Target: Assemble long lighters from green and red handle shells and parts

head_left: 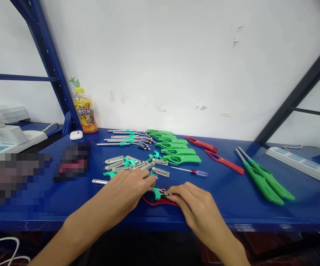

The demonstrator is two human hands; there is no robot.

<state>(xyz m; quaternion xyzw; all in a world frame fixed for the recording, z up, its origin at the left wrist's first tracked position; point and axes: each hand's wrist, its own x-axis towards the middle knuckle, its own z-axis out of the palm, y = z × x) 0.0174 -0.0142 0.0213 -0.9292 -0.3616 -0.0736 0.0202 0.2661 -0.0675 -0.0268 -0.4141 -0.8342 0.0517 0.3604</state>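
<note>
A red lighter shell [148, 202] lies near the table's front edge, partly covered by both hands. In it sits a teal trigger [157, 193], with thin igniter wires [164, 191] to its right. My left hand [132, 184] is closed over the shell's left part, its thumb mostly hidden. From behind that hand a metal lighter tube [100, 181] sticks out to the left. With thumb and forefinger, my right hand [194, 203] pinches at the wires, close to a small dark part. Clear fuel tanks [160, 171] and teal triggers [110, 174] are piled just beyond my left hand.
Several green shells [182, 159] and wired metal tubes [121, 144] lie at the back. A screwdriver [200, 173], red shells [229, 164] and green lighters [263, 184] lie to the right. A drink bottle [86, 114], earphone case [76, 135] and power strip [300, 164] stand farther out.
</note>
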